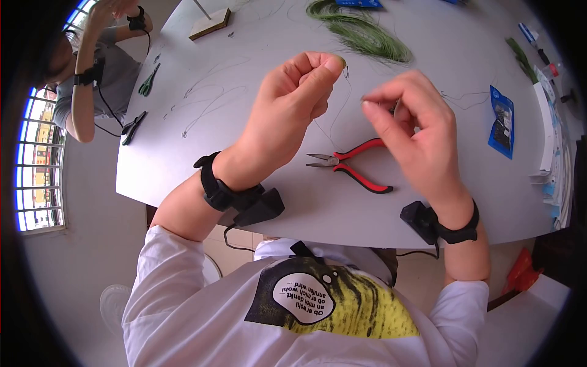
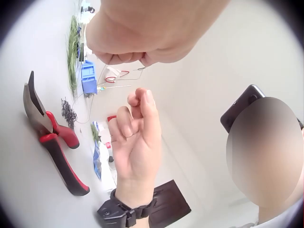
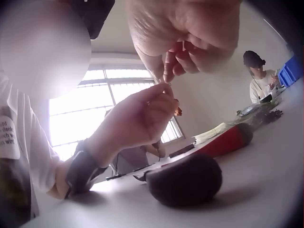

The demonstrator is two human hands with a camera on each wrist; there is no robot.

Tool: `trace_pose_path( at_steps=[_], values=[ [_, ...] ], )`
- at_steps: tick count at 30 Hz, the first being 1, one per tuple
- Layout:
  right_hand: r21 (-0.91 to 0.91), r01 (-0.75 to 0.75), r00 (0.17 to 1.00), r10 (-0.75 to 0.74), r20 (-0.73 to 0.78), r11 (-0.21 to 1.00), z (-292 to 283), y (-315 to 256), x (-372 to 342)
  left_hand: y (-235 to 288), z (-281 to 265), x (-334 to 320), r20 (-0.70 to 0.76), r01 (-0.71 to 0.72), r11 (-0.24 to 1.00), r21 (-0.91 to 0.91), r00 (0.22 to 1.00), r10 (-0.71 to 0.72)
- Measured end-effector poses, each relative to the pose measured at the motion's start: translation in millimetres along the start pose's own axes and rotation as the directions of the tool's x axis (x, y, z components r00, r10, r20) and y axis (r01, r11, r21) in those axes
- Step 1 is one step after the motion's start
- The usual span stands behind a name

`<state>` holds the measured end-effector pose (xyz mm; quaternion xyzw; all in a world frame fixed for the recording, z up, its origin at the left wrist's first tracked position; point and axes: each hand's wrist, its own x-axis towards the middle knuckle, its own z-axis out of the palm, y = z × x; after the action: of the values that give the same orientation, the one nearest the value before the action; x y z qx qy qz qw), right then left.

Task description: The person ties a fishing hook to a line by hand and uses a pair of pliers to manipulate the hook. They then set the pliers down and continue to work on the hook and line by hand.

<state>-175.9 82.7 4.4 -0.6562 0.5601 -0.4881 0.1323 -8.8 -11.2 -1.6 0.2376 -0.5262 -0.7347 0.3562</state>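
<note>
Thumb and curled index of my left hand (image 1: 284, 110) pinch a small dark metal hook (image 1: 347, 72), and a bit of green shows at the fingertips. A thin line (image 1: 350, 98) hangs from the hook toward the table. To its right is my right hand (image 1: 422, 125), apart from the left, thumb and index tips together and the other fingers curled; whether a thread lies between them I cannot tell. Below the hands, red-handled pliers (image 1: 333, 161) lie on the table with jaws apart. The left wrist view also shows the hook (image 2: 141, 68) beside the left fist (image 2: 142, 33).
Green fibres (image 1: 373, 40) lie at the back, near a wooden block (image 1: 210, 24) with an upright rod. Loose lines with hooks (image 1: 185, 133) and two dark pliers (image 1: 132, 128) are at the left. A blue packet (image 1: 501, 122) lies at the right. Another person (image 1: 92, 79) sits at the left.
</note>
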Motion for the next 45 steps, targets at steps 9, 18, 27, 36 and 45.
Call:
trace_pose_path(
  at_steps=[9, 18, 27, 36, 45],
  values=[
    [0.713, -0.643, 0.746, 0.439, 0.501, 0.280, 8.9, 1.3, -2.1, -7.9, 5.1, -3.8, -0.033, -0.001, 0.993, 0.121, 0.999, 0.005],
    [0.596, -0.427, 0.900, 0.384, 0.205, 0.681, 14.6, -1.4, -4.2, -8.9, 3.8, -4.3, -0.056, 0.027, 0.993, 0.119, 0.998, -0.021],
    [0.044, -0.057, 0.996, 0.059, -0.062, 0.997, 9.0, -1.1, -2.1, -7.6, 8.3, -8.2, -0.028, -0.014, 0.986, 0.163, 0.999, 0.018],
    [-0.151, 0.144, 0.986, -0.155, -0.063, 0.978, 6.6, -3.0, -0.7, -8.4, 9.4, -9.1, 0.035, -0.098, 0.969, 0.227, 0.995, 0.092],
    [-0.290, 0.265, 0.952, -0.298, -0.076, 0.920, -2.4, -0.6, 4.6, -7.0, 4.2, -7.7, 0.159, -0.184, 0.881, 0.436, 0.979, 0.126]
  ],
)
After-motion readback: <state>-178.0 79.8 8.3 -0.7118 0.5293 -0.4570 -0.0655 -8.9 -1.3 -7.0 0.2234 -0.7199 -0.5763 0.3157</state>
